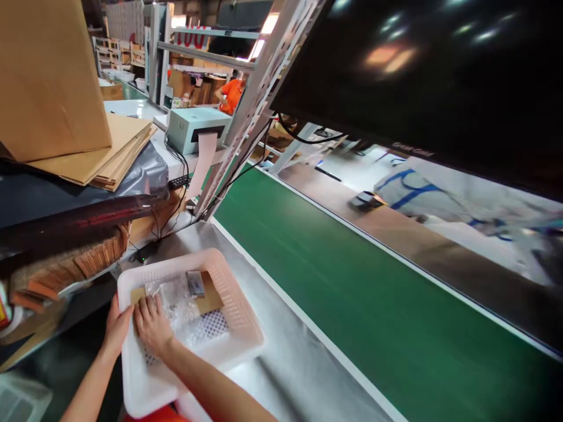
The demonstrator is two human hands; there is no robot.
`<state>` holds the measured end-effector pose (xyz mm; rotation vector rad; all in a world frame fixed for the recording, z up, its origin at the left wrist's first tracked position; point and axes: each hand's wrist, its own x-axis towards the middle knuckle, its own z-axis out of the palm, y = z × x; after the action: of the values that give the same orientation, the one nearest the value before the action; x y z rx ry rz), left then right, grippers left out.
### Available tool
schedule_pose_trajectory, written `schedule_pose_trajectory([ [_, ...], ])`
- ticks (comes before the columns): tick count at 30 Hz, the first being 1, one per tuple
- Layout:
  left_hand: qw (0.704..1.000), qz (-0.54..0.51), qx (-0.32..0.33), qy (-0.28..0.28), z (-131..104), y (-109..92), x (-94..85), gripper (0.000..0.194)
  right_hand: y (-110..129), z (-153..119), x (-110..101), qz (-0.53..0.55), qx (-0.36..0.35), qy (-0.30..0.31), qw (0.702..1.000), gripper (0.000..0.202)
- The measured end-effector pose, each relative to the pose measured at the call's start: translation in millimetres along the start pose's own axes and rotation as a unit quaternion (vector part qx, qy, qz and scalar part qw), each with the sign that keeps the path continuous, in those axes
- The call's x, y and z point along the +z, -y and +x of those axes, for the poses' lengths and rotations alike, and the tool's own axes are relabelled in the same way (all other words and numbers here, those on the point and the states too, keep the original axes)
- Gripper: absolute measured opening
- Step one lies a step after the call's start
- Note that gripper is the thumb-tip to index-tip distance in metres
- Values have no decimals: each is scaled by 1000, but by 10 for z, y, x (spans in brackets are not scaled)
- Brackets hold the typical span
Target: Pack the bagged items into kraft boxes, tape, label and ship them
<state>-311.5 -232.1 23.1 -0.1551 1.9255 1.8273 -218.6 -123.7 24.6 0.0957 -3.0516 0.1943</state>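
Note:
A white plastic basket (240, 319) with perforated walls rests on the metal table, tilted in my view. My left hand (116, 328) is closed on its left rim, thumb toward the inside. My right hand (152, 323) reaches into the basket, fingers lying over the contents and slightly apart. Beneath and beside those fingers is crumpled clear plastic wrapping (176, 302). A flat brown cardboard piece (211, 295) and a small grey-and-white box (196, 283) lie at the basket's far side. What is under my right fingertips is partly hidden.
A green conveyor belt (316, 264) runs along the right of the metal table (281, 357). A label printer (196, 126), a metal post (246, 123) and cables stand beyond. Cardboard sheets (97, 155) are stacked at left. A large monitor (422, 76) overhangs the belt.

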Motion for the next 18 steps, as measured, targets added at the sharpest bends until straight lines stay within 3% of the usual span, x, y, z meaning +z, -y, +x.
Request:
schedule_pose_trajectory([
  [2,1000,-11,0,22,88,27,58,66,-109,-66,-158,-6,22,-21,1000,45],
  [4,999,-12,0,44,183,10,134,69,-241,-160,-443,6,78,-61,995,37],
  [7,996,-31,-8,78,345,-87,267,70,-457,-325,-1024,48,151,-150,976,26],
  [10,993,-66,-27,97,503,-207,388,65,-670,-512,-1643,115,155,-256,947,25],
  [13,995,-48,-30,87,598,-294,470,53,-834,-716,-2141,180,164,-367,898,25],
  [15,997,-16,-23,77,608,-330,497,51,-897,-859,-2355,233,201,-408,860,22],
  [18,997,47,-4,66,568,-391,487,50,-931,-1132,-2523,328,293,-474,763,19],
])
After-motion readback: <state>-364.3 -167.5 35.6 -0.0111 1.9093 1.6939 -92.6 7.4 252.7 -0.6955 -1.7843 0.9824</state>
